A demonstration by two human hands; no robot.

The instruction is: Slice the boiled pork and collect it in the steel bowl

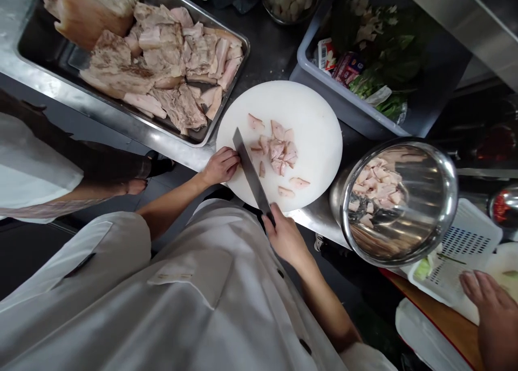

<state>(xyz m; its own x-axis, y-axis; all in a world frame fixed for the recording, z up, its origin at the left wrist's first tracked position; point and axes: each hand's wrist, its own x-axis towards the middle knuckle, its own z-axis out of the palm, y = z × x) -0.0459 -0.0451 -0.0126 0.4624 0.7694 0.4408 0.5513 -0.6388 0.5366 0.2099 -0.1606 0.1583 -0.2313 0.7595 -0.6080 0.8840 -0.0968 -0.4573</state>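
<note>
My right hand [285,236] is wrapped round the handle of a cleaver [253,171]. The blade slants up and left across the near left part of a round white cutting board [319,117]. At the board's left rim my left hand [222,166] is closed, its curled fingertips against the blade's left side. Whatever lies under those fingers is hidden. Just right of the blade, small cut pieces of pale meat [279,147] form a loose pile, with several single slices scattered around it.
Large slabs of cooked meat [162,52] fill a metal tray [245,44] at upper left. A deep steel bowl [447,198] of cut meat stands right. Behind is a grey bin [348,93] with greens and packets. Another person's hand [491,306] is by a white basket [481,225]; another person stands left.
</note>
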